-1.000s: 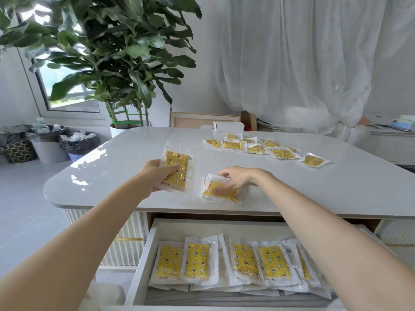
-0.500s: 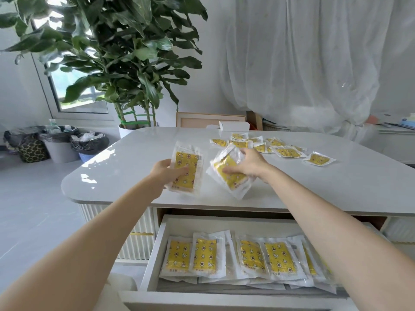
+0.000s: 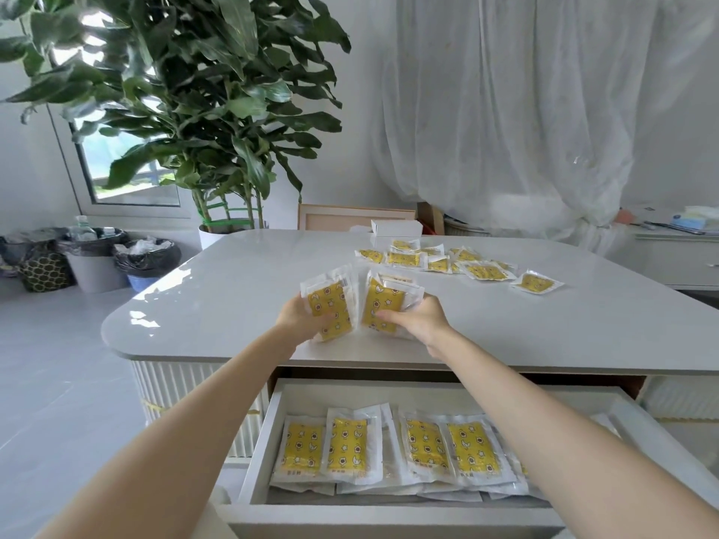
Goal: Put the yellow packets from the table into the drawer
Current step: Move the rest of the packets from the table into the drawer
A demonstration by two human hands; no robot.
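My left hand (image 3: 297, 319) grips a yellow packet (image 3: 328, 305) upright above the white table (image 3: 218, 301) near its front edge. Right beside it my right hand (image 3: 418, 319) holds a small stack of yellow packets (image 3: 383, 307), also upright, almost touching the left one. Several more yellow packets (image 3: 447, 260) lie scattered at the far middle of the table, one (image 3: 537, 282) a little apart to the right. Below the table edge the open white drawer (image 3: 272, 414) holds a row of several yellow packets (image 3: 346, 445) lying flat; my right forearm hides those at its right end.
A small white box (image 3: 397, 227) sits at the table's back edge. A large potted plant (image 3: 202, 122) stands behind the left corner, with bins (image 3: 116, 258) on the floor at left. A white curtain (image 3: 525, 110) hangs at the back, and a side cabinet (image 3: 677, 258) is at right.
My right hand lifted its stack of packets off the table and turned it upright. Both hands came together, so the two holds now sit side by side.
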